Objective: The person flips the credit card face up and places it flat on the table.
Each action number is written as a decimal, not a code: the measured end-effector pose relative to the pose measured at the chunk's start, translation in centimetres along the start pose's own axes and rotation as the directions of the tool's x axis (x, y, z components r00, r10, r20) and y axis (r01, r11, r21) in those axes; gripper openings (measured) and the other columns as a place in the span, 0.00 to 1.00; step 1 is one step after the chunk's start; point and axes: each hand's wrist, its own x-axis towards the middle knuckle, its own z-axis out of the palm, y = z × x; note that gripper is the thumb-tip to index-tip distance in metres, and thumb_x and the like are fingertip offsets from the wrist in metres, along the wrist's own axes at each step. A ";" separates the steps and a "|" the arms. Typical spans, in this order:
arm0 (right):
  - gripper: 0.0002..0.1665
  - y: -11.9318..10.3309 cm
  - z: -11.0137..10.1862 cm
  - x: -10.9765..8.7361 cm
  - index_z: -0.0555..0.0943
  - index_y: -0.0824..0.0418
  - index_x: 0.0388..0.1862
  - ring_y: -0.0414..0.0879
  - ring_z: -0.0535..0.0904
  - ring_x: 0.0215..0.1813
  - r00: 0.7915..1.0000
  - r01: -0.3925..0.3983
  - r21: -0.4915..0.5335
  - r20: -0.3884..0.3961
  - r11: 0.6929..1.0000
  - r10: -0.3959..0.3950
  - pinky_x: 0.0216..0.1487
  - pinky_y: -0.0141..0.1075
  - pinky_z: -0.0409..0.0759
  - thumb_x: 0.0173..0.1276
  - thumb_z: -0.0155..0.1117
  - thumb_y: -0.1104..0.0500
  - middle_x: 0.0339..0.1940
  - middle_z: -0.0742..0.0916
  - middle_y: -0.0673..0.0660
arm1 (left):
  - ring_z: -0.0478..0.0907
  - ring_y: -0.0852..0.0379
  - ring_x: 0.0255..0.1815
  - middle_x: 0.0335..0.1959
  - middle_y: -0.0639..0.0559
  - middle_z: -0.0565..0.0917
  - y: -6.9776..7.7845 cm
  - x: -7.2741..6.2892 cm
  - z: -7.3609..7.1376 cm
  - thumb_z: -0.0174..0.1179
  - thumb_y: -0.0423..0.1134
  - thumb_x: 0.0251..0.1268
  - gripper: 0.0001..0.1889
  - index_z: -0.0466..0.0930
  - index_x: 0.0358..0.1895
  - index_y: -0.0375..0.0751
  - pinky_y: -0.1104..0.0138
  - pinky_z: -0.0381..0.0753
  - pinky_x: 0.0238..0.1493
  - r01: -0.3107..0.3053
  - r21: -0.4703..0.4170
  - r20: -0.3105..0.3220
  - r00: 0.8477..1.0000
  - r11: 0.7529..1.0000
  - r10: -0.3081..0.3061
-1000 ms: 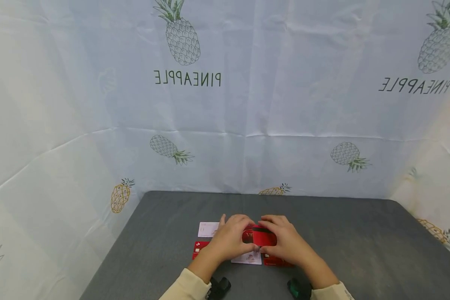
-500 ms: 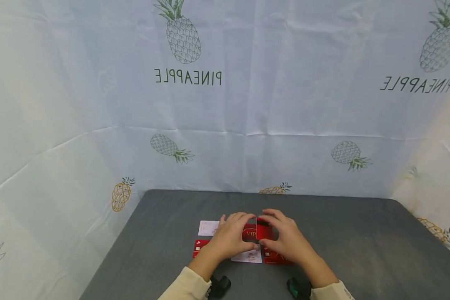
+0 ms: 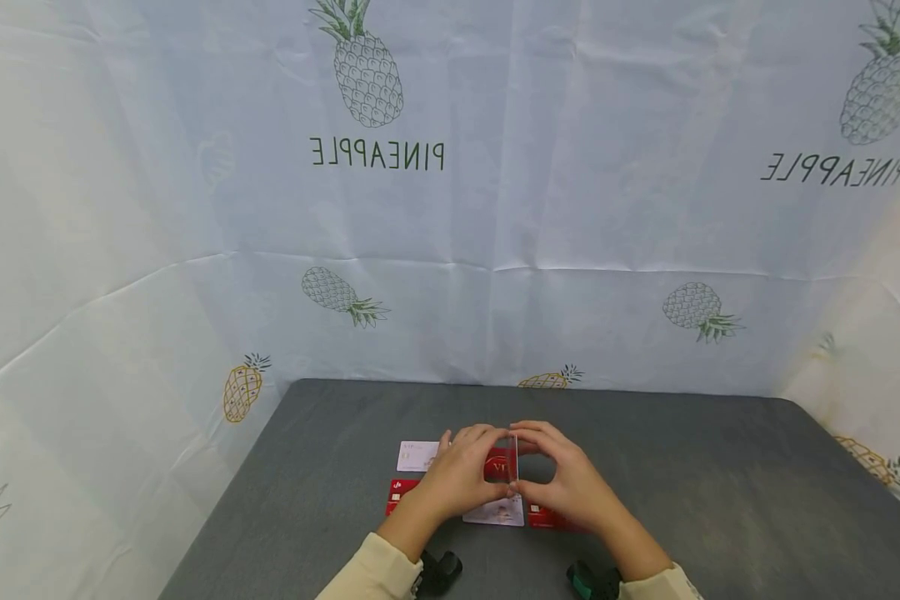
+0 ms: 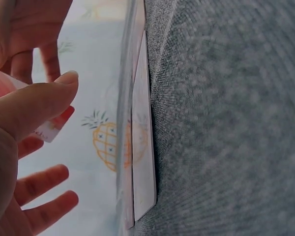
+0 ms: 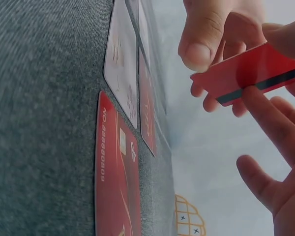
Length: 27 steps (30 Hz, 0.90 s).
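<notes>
My left hand (image 3: pixel 457 473) and right hand (image 3: pixel 570 479) meet above the table, with a red card (image 3: pixel 513 458) between their fingertips. Seen from the head, the card stands nearly edge-on. In the right wrist view, the card (image 5: pixel 250 71) shows a red face with a black stripe, and the right thumb and forefinger pinch it. The left thumb (image 5: pixel 196 51) is at its far corner. In the left wrist view, the left thumb (image 4: pixel 44 101) crosses the card (image 4: pixel 54 128), whose lower edge is pale. Part of the card is hidden by fingers.
Below the hands lie a red VIP card (image 3: pixel 498 467), a pale card (image 3: pixel 495 512) and a red chip card (image 5: pixel 117 172). Further left are a pale VIP card (image 3: pixel 416 456) and a red card (image 3: pixel 399 492). Pineapple-printed cloth (image 3: pixel 450 217) hangs behind the grey table (image 3: pixel 682 467).
The card has turned from showing its striped red face to nearly edge-on. The right hand drew slightly away from the left, then came back so that both fingertips meet at the card.
</notes>
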 end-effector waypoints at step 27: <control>0.32 2.5 -1.5 -0.2 0.78 0.52 0.54 0.60 0.70 0.66 0.973 -0.225 -0.235 0.005 0.946 0.232 0.58 0.64 0.73 0.49 0.79 0.57 0.65 0.77 0.60 | 0.69 0.50 0.66 0.60 0.54 0.76 -0.7 0.1 -0.6 0.73 0.54 0.51 0.30 0.76 0.59 0.54 0.38 0.64 0.66 0.025 0.013 -0.068 0.997 1.000 -0.024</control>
